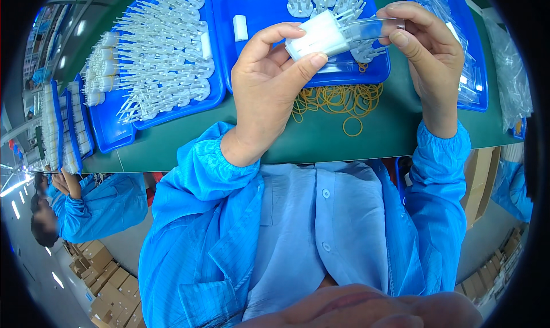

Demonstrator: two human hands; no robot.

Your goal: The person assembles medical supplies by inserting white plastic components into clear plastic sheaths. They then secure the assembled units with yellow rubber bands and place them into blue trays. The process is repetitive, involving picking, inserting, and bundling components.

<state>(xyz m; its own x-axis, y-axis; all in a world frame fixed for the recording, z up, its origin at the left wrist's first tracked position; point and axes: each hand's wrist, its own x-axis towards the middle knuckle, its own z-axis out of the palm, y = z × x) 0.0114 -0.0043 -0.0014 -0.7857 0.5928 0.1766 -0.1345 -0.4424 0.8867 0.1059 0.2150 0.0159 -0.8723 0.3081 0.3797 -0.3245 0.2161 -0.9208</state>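
My left hand [263,84] is closed around a bundle of white plastic pieces [319,36], its thumb along the near side. With thumb and fingertips my right hand [432,53] pinches the right end of a clear plastic sleeve [365,29]. The sleeve's other end meets the bundle; whether it goes over or between the pieces I cannot tell. Both hands are above a blue tray [372,79], where a white block [240,28] and white pronged parts [301,1] lie. A pile of yellow rubber bands [329,99] lies at the tray's near edge, on the green table [298,147].
Left, another blue tray [216,90] holds many white pronged parts [166,53]. At right, a blue tray [484,99] carries clear plastic pieces, beside a clear plastic bag [507,70]. A co-worker in blue [106,207] sits farther left. Cardboard boxes [112,282] are stacked behind.
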